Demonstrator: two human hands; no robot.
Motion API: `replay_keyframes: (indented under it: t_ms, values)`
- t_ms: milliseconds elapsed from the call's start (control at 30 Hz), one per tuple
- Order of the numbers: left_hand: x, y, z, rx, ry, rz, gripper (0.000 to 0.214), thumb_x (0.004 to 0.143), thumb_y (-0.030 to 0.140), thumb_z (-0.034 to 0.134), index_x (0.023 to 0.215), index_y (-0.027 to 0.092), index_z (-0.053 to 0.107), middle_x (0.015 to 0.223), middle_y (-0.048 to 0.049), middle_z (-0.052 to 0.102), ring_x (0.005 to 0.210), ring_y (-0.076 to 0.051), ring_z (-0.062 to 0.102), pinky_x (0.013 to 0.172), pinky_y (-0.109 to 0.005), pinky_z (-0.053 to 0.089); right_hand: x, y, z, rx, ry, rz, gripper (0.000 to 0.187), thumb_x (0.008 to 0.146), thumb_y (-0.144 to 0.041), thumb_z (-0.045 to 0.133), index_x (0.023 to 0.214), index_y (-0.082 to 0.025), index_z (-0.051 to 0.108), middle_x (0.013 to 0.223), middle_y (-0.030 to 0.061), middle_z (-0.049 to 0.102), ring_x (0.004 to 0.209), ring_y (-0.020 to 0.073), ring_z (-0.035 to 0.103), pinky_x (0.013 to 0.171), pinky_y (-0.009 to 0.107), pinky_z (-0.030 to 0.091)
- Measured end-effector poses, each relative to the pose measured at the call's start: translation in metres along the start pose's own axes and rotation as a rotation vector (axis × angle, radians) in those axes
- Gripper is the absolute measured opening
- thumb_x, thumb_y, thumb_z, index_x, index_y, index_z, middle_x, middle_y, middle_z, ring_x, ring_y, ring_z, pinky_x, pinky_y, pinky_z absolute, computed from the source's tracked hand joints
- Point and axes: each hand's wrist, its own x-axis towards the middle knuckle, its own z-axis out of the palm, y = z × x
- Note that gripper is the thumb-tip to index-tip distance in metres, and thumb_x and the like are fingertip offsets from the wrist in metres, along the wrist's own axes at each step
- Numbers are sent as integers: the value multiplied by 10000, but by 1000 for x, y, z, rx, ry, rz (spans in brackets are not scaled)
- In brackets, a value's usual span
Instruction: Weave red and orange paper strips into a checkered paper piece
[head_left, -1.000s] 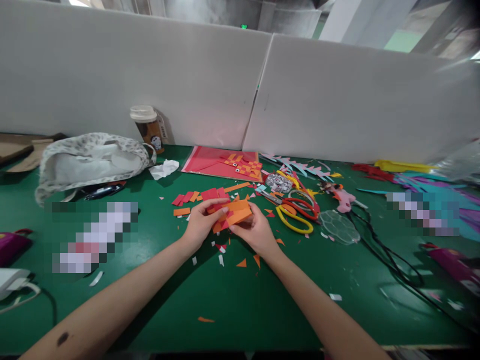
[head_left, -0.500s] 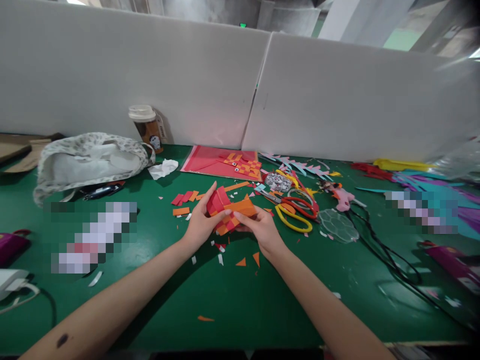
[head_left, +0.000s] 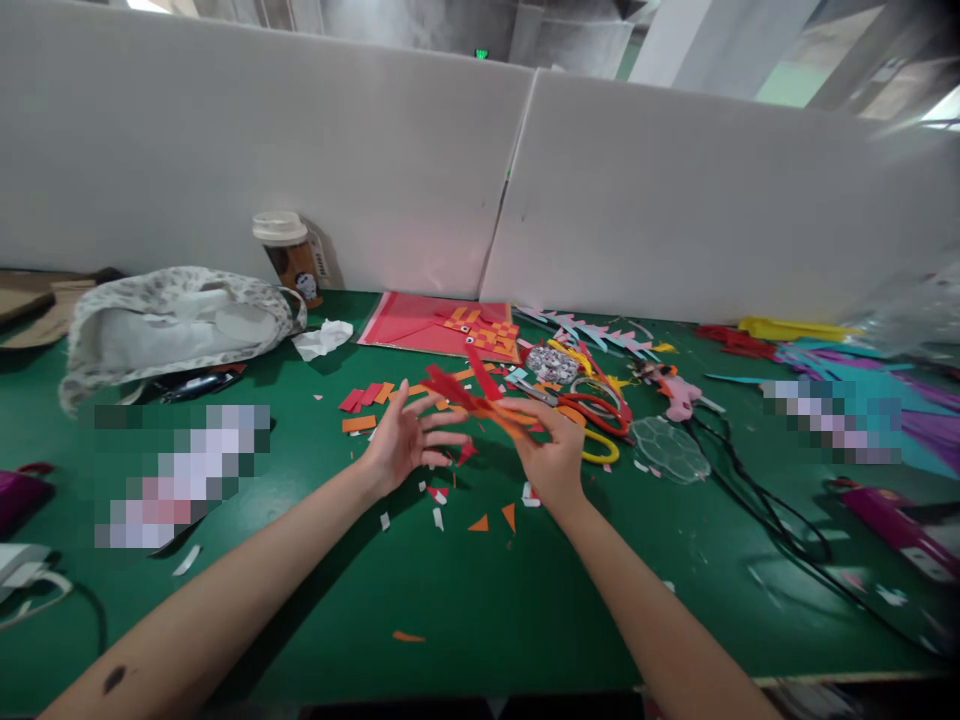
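Note:
My right hand [head_left: 553, 448] grips a red and orange woven paper piece [head_left: 480, 393], turned nearly edge-on and smeared by motion. To its left, my left hand [head_left: 411, 437] has its fingers spread, apart from the paper, with nothing in it. Near that hand lie several cut red paper pieces [head_left: 361, 397] and an orange strip [head_left: 358, 424]. Beyond both hands, woven red and orange paper fish [head_left: 484, 330] with googly eyes rest on a red sheet [head_left: 405, 318]. Orange-handled scissors [head_left: 600, 412] and yellow-handled scissors [head_left: 602, 447] lie just past my right hand.
A lidded paper cup [head_left: 289, 262], a spotted cloth bag [head_left: 180, 325] and a crumpled tissue [head_left: 324, 340] stand at the back left. On the right are a clear plastic palette [head_left: 670, 448], black cords [head_left: 750, 500] and coloured paper [head_left: 855, 375]. Paper scraps [head_left: 478, 523] dot the green table [head_left: 465, 620].
My left hand has let go of the woven paper and opened, moving slightly left. My right hand has lifted and tilted the paper, so its flat checkered face no longer shows.

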Motion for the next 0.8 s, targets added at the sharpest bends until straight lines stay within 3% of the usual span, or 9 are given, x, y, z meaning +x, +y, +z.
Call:
replay_keyframes:
  t_ms: [100, 167, 300, 433, 533, 700, 800]
  values:
    - [0, 6, -9, -40, -174, -222, 683, 737, 658, 420, 1102, 100, 566, 912, -189, 675, 789, -278, 655, 496, -285, 501, -1, -2, -1, -85, -199, -220, 216, 769, -146, 553, 874, -297, 667, 929, -6, 707, 925, 188, 639, 912, 415, 433]
    - [-1, 10, -13, -50, -158, -243, 555, 769, 555, 469, 1082, 113, 596, 848, -152, 693, 689, -230, 657, 517, -289, 503, 0, -2, 0, -98, -305, -273, 264, 753, -105, 549, 862, -316, 664, 922, -33, 712, 955, 179, 631, 962, 447, 381]
    - [-4, 13, -13, 26, -127, -260, 349, 772, 271, 532, 1092, 158, 614, 946, -110, 689, 660, -189, 649, 579, -311, 516, 1, -2, 1, -7, -410, -224, 287, 722, -46, 521, 772, -291, 664, 917, -36, 715, 1004, 181, 611, 991, 481, 328]
    - [-7, 11, -8, 62, -148, -227, 502, 690, 87, 584, 1173, 219, 563, 982, -69, 679, 734, -165, 648, 666, -276, 500, 2, -1, -1, 148, -475, -68, 334, 645, 22, 452, 668, -248, 648, 874, -20, 722, 1012, 178, 605, 986, 469, 343]
    - [-8, 11, -7, 27, -150, -226, 550, 706, 149, 602, 1230, 276, 496, 1063, -51, 652, 812, -188, 646, 744, -326, 491, 1, -1, -1, 269, -459, 79, 309, 611, 22, 432, 592, -228, 613, 827, -5, 726, 995, 184, 612, 949, 449, 394]
    - [-5, 9, -8, -7, -153, -228, 525, 755, 521, 532, 1176, 208, 547, 1097, -112, 630, 911, -253, 623, 720, -347, 492, 2, -2, -1, 424, -408, 203, 231, 625, -32, 480, 509, -215, 560, 739, 6, 726, 913, 199, 647, 910, 440, 432]
    - [-4, 6, -4, 70, -84, -182, 495, 754, 350, 618, 1215, 201, 514, 1031, -102, 656, 893, -222, 630, 727, -300, 489, 2, -1, -1, 432, -434, 202, 226, 630, -53, 498, 482, -217, 544, 704, 1, 723, 913, 204, 648, 927, 446, 415]
